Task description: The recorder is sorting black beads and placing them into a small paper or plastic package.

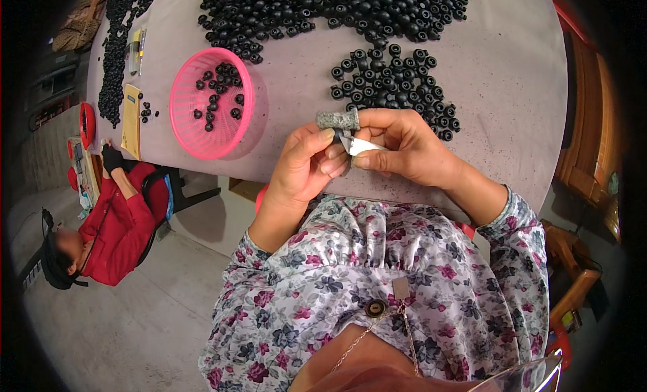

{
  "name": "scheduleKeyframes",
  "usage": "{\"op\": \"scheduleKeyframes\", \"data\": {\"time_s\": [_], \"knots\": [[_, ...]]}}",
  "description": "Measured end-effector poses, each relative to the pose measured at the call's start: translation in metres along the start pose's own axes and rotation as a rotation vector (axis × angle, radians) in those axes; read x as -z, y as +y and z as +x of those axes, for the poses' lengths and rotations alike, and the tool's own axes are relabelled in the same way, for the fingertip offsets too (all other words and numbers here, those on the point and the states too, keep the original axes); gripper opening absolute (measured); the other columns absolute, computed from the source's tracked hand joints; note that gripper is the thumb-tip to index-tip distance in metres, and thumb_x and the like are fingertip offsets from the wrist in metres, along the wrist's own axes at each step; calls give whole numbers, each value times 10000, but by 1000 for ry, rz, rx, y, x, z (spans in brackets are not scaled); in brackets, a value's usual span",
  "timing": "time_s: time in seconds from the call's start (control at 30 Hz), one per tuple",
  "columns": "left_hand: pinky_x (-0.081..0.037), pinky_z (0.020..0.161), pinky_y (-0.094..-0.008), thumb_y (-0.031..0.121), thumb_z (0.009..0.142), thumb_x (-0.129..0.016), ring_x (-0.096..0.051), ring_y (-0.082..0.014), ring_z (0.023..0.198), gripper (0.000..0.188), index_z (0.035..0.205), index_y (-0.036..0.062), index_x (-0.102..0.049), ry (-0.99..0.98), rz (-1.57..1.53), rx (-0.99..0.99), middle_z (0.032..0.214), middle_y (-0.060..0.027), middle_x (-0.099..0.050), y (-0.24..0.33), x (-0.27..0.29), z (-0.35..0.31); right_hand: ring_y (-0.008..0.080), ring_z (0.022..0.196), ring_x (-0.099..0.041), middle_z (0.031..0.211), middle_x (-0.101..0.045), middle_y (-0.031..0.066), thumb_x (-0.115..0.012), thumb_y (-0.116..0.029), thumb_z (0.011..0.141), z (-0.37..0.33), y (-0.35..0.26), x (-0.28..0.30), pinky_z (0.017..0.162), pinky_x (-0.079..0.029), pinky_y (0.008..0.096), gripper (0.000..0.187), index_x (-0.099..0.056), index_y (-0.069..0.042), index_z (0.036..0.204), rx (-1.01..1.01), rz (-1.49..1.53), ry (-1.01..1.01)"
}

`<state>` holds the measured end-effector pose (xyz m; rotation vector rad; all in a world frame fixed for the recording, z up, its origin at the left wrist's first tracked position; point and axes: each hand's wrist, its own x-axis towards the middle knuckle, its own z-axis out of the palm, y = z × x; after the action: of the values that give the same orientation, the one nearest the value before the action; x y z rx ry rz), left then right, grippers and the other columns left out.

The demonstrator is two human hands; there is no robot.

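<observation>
Close to the table's near edge, my two hands meet. My left hand (301, 164) is closed, pinching a small black rounded part (339, 134) between thumb and fingers. In my right hand (412, 153), between thumb and bent fingers, is a small knife (362, 146) with a pale handle, its tip against the black part. A grey fabric finger sleeve (337, 119) covers the end of my right index finger. Just beyond my hands lies a loose group of similar black parts (391, 82); fingers hide much of the held one.
A pink mesh basket (180, 132) with several black parts stands to the left. A large pile of black parts (330, 8) spreads along the far side. Further left are a tan packet (131, 122) and another strip of parts (114, 75). A co-worker in red (125, 230) sits at left.
</observation>
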<state>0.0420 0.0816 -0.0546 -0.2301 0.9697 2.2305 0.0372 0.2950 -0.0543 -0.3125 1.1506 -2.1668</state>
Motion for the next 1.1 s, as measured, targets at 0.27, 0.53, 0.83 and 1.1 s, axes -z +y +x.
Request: {"op": "scheduleKeyframes", "data": {"time_s": [0.27,0.53,0.83,1.1], "knots": [[-374,511,-241,207,932,-578,-468,-82,555,239,1005,-20,-577,-30,-1,-1,704,-9,-518,-1,2,0,28,713,-533,824,-612,-19,-671,-18,870,-1,3,0,597,-434,184,311,-587,32,1165,1,18,25],[-380,511,-240,208,930,-573,-463,-81,551,211,937,-3,-564,0,-5,-12,709,-9,-514,-3,-3,0,36,717,-549,832,-633,2,-634,-4,890,2,8,8,607,-444,187,266,-592,32,1151,-35,30,10],[-381,511,-243,212,931,-572,-459,-82,549,202,917,11,-556,10,4,-31,707,-16,-513,-1,-3,1,68,856,-577,903,-636,18,-647,3,877,1,-2,-2,815,-475,233,310,-569,43,1175,-1,18,-4],[-376,509,-238,197,921,-583,-462,-82,549,202,956,-1,-562,-11,-15,-19,696,-14,-504,-2,2,2,30,698,-531,811,-605,-19,-668,-11,866,1,4,2,612,-449,189,358,-565,34,1207,-3,15,-2]]}}
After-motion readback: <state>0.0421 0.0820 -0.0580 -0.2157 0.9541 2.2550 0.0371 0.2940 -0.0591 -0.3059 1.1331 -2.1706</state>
